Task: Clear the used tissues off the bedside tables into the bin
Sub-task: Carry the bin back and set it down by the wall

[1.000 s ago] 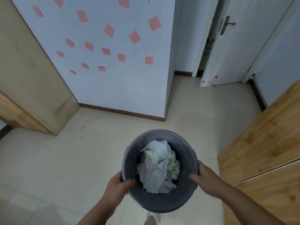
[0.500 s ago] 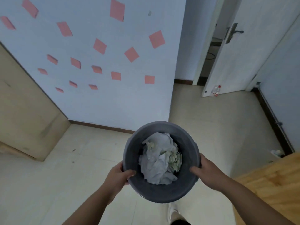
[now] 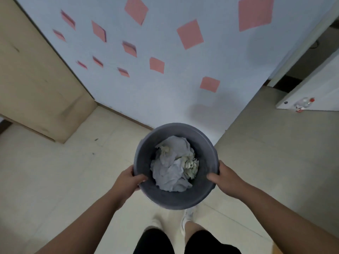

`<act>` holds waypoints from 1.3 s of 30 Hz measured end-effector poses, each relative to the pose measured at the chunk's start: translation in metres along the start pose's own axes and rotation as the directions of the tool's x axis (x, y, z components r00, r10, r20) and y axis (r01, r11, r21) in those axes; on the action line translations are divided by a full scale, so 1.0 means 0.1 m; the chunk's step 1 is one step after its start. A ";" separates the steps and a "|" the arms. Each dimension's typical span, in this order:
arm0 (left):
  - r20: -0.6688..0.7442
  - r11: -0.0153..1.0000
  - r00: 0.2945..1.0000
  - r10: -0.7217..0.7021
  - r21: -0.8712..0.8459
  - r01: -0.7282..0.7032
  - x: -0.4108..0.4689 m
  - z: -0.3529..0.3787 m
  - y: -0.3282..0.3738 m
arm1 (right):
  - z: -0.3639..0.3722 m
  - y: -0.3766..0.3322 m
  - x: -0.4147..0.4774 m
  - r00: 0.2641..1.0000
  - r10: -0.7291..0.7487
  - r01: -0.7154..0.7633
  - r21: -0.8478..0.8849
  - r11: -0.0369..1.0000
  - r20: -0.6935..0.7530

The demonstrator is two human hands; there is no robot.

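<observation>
Both hands, left hand (image 3: 128, 180) and right hand (image 3: 226, 178), clamped the grey bin (image 3: 176, 197) rim mid-frame, tissues (image 3: 174, 165) heaped inside; carrying it level looked wisest.

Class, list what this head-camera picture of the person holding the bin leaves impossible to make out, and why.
- Head view: the floor of the bin, covered by the tissues.
- Head view: the fingers of the left hand and right hand, behind the bin wall.
- Head view: the bottle by the door, too small and blurred to read.
- Bedside tables: outside the frame.
</observation>
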State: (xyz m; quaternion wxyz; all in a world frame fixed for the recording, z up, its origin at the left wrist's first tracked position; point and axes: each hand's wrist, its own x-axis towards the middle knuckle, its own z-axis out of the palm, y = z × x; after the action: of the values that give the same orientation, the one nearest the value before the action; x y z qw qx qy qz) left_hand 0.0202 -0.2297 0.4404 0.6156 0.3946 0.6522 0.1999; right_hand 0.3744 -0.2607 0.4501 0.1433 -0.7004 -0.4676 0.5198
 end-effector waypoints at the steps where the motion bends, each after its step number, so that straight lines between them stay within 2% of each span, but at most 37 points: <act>1: -0.012 1.000 1.000 -0.021 -0.022 0.020 0.15 0.00 0.00 | -0.01 -0.03 0.18 1.000 0.000 0.000 -0.017 1.000 0.007; 6: -0.028 0.991 0.993 -0.115 -0.065 0.113 1.01 -0.04 -0.23 | 0.21 0.15 1.08 0.998 0.062 -0.062 -0.065 0.996 0.005; 14: -0.010 0.987 0.988 -0.152 -0.060 0.151 2.83 0.11 -1.26 | 0.99 1.24 2.77 0.988 0.120 -0.129 -0.093 0.987 -0.098; 23: 0.015 0.980 0.981 -0.195 -0.030 0.195 4.62 0.35 -2.31 | 1.53 2.25 4.53 0.995 0.100 -0.102 -0.137 0.985 -0.020; 29: 0.006 0.986 0.987 -0.163 -0.031 0.163 5.25 0.45 -2.57 | 1.75 2.65 5.16 0.994 0.096 -0.101 -0.087 0.991 -0.060; 35: -0.049 0.994 0.997 -0.055 -0.100 0.050 5.56 0.65 -2.67 | 1.83 2.87 5.51 0.967 0.131 -0.117 0.078 0.990 -0.218; 39: -0.003 0.990 0.998 -0.069 -0.127 0.068 5.56 0.64 -2.61 | 1.82 2.81 5.53 0.961 0.220 -0.185 0.202 0.962 -0.168</act>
State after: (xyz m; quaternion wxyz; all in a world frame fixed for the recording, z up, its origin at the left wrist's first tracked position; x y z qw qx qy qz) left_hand 0.0506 0.0203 -0.1236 0.6434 0.3314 0.6536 0.2214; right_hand 0.3719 -0.0140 -0.1476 0.1973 -0.7745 -0.3272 0.5041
